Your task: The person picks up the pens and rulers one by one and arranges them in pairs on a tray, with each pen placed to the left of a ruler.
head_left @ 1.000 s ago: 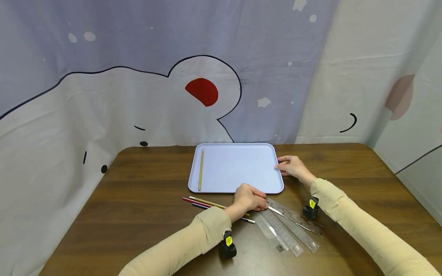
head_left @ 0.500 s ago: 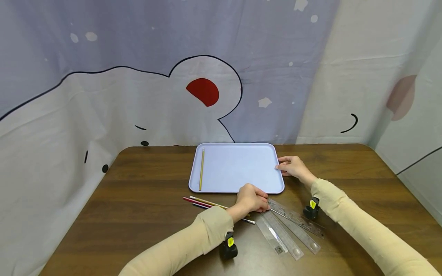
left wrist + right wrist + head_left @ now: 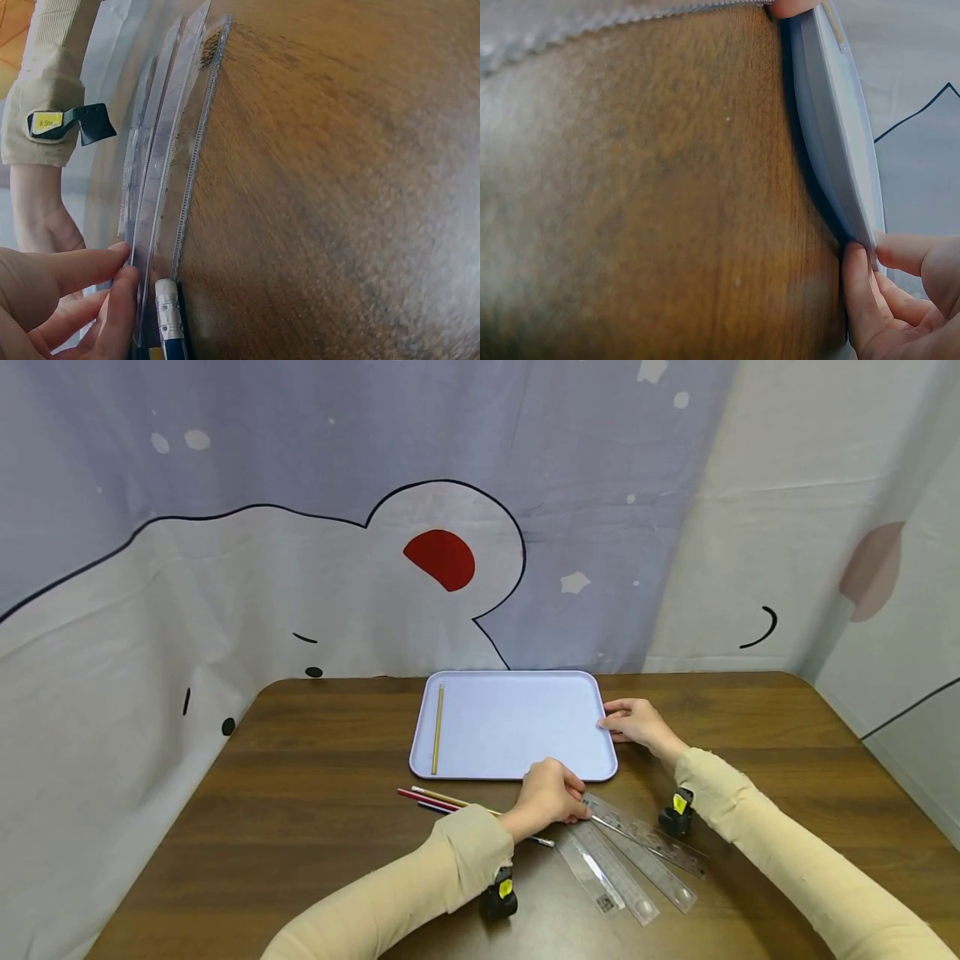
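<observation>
My left hand (image 3: pixel 579 805) pinches the near end of a clear plastic ruler (image 3: pixel 637 837) that lies on the brown table just in front of the tray. In the left wrist view, the thumb and fingers (image 3: pixel 112 259) close on that ruler (image 3: pixel 161 180), which sits among three clear rulers side by side. A pale blue tray (image 3: pixel 525 768) sits mid-table with one yellow pencil (image 3: pixel 437 729) along its left side. My right hand (image 3: pixel 607 720) grips the tray's right rim (image 3: pixel 832 150), fingers (image 3: pixel 859 300) under it.
Several pencils (image 3: pixel 442 800) lie on the table left of my left hand; one eraser end (image 3: pixel 168 309) shows by the rulers. A printed curtain hangs behind and on both sides. Bare table lies left and right of the tray.
My left hand has crept slightly right and toward the tray with the ruler's end. The right hand stays on the tray rim.
</observation>
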`<state>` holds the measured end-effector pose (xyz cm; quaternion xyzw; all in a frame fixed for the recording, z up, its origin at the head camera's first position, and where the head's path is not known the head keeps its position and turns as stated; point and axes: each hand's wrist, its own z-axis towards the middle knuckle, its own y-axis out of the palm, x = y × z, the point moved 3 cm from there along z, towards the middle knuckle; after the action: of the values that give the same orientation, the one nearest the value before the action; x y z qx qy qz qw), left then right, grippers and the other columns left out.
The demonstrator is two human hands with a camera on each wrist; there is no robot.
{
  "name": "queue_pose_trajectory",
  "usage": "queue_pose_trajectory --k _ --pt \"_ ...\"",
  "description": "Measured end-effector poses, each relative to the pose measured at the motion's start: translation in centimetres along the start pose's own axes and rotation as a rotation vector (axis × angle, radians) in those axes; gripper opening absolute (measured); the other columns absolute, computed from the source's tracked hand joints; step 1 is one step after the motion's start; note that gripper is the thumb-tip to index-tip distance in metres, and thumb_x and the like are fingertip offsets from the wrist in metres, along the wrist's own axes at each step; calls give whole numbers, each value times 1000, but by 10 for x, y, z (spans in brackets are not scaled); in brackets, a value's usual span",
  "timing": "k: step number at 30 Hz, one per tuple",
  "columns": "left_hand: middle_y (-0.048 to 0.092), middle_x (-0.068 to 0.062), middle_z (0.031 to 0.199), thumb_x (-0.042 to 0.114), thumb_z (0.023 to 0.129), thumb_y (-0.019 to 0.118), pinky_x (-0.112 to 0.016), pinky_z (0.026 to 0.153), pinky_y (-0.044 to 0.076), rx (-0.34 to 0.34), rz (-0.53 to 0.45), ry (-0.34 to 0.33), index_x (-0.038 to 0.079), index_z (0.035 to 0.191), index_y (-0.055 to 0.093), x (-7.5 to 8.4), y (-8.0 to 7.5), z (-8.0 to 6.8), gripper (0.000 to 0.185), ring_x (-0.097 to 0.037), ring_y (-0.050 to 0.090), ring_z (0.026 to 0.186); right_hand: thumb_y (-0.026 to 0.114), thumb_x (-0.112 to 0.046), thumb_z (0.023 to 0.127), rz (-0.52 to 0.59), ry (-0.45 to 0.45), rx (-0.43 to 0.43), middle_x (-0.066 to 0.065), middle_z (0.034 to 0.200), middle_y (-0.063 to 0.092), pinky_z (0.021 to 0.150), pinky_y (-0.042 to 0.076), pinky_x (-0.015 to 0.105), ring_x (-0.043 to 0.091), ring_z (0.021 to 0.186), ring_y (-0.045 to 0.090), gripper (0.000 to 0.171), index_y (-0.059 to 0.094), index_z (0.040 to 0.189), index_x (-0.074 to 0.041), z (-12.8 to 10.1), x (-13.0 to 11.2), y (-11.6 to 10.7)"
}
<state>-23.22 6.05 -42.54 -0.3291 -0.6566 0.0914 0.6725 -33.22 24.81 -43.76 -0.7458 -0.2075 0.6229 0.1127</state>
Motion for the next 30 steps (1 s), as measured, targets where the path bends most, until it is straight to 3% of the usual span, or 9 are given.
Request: queue_pose_trajectory --k 8,18,23,30 --pt "70 2 63 7 64 88 -13 42 47 6 77 20 6 85 76 1 1 -1 24 -1 58 42 61 -5 92 -16 3 6 26 110 64 72 61 24 4 75 62 50 42 133 17 1 1 -1" --pt "72 2 66 6 65 87 -13 42 47 -4 65 21 7 80 75 1 1 -2 20 0 57 42 62 -4 91 -6 -2 5 26 108 65 71 61 24 5 75 62 51 42 133 18 2 2 0" --pt "72 1 65 7 67 86 -13 41 48 -15 17 0 7 78 76 -1 1 -2 15 2 52 40 62 -4 91 -3 0 4 22 104 65 70 61 23 4 74 61 51 42 133 18 2 2 1" --pt "71 -8 61 7 72 83 -20 43 54 -72 -144 -112 6 78 77 -6 -4 -2 8 -4 55 41 60 -3 92 9 3 -1 19 103 65 71 61 23 3 74 61 50 41 133 18 1 2 0"
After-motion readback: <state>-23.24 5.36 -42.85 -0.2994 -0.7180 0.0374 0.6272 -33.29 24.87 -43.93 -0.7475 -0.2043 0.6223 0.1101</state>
